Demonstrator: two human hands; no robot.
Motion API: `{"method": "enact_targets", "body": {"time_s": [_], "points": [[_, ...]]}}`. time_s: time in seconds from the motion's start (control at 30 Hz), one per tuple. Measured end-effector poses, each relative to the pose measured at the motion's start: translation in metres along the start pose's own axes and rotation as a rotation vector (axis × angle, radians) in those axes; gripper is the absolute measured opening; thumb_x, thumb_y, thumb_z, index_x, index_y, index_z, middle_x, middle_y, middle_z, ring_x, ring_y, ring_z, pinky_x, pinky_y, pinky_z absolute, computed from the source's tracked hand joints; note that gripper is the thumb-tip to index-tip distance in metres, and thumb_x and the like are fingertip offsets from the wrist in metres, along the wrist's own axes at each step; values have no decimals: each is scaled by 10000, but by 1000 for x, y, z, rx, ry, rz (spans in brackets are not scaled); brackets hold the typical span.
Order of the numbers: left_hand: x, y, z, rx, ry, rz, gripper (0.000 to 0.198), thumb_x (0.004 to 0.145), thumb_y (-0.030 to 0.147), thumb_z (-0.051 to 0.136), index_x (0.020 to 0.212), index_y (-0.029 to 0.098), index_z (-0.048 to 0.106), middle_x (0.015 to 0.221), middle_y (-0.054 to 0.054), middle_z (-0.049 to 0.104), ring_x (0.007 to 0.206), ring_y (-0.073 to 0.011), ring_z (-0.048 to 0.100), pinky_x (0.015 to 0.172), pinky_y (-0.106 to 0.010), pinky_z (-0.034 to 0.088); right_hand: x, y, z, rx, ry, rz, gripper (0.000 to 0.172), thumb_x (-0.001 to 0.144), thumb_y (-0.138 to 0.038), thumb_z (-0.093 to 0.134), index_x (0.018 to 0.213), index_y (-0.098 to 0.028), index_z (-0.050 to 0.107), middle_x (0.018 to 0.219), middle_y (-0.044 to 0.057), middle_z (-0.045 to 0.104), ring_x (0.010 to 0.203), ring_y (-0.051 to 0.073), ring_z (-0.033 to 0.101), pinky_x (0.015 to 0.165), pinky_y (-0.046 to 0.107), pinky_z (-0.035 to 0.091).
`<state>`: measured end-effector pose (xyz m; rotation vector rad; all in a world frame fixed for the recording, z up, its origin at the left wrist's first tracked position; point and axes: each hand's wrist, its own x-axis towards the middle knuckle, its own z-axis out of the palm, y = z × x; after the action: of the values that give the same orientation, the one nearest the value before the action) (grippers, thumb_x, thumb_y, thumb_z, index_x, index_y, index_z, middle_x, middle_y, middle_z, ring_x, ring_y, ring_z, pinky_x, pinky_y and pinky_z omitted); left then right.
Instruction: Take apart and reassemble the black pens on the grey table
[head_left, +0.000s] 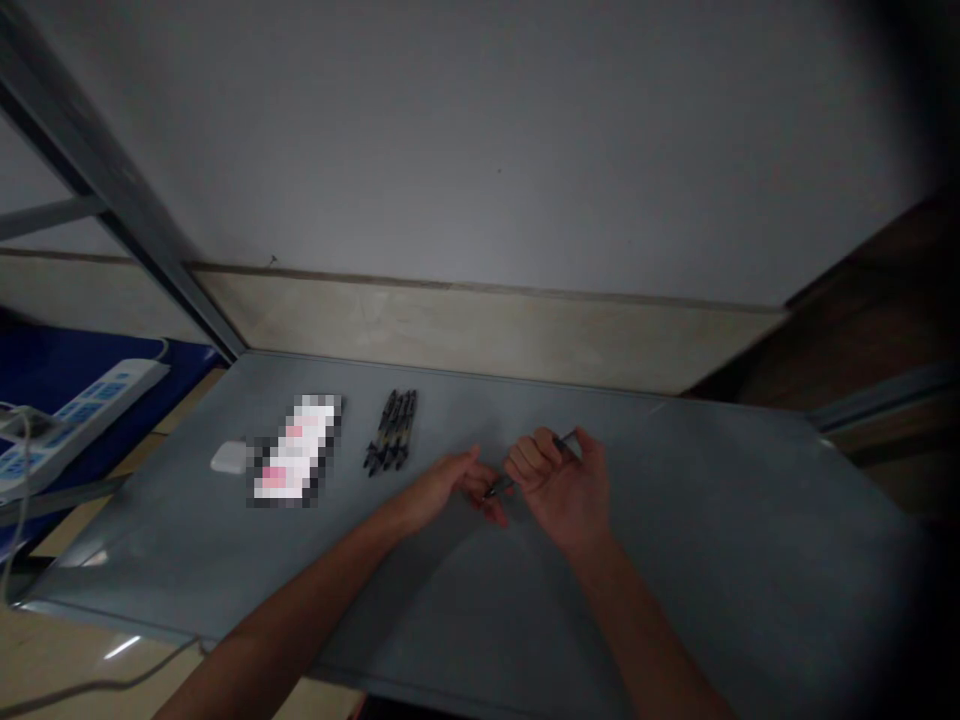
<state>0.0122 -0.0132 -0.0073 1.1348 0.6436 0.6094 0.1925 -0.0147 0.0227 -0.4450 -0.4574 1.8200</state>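
A dark, slim pen (501, 488) is held slantwise between my two hands above the grey table. My right hand (562, 485) is closed around it, fingers curled and the thumb up by its upper end. At the lower end, the bent fingers of my left hand (474, 484) close on the pen's tip; part of their grip is hidden. Left of my hands, several black pens (391, 430) lie side by side in a row on the table.
A phone-like slab with a blurred-out screen (300, 450) and a small white case (229, 457) lie on the grey table (712, 560) to the left. Beyond its left edge, a white power strip (82, 420) rests on a blue surface. A wall (487, 325) stands behind.
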Motion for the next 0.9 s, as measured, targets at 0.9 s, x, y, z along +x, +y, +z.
{"method": "enact_targets", "body": {"time_s": [0.9], "points": [[1,-5,0,-103,26,-36,744,918,749,321,923,111,704,777,-147,744,730,-240,659,820,-384,469,0,-1,4,39,60,-26,521,842,-461,586,640,-239,160,559,-58,219,519,132,238,504,274,349]]}}
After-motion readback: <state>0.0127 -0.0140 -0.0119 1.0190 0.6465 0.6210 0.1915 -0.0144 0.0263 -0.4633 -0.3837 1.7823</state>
